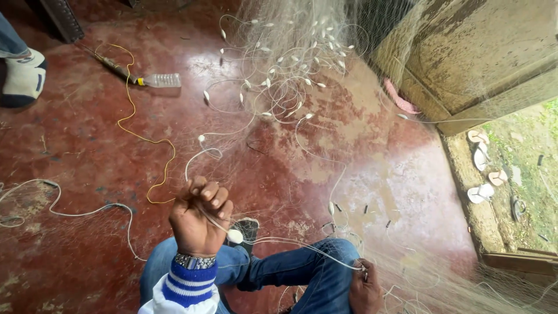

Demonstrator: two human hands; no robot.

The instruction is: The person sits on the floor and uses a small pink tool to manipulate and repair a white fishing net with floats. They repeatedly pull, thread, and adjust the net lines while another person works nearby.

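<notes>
Red cement floor (87,145). I log: left hand (197,218) clenched on white net cord (203,152), float (235,236) just below fingers; right hand (365,288) pinching cord at knee.

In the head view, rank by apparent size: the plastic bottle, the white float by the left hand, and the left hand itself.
1. Left hand, though nearness to the camera enlarges it.
2. Plastic bottle, lying farther off on the red floor.
3. White float, plainly smallest.

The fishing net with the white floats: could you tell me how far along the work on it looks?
Done: nothing tells. In hand: the left hand grips the float line by a white float; the right hand pinches mesh at the knee. Left: most of the net lies heaped on the red floor.
</notes>
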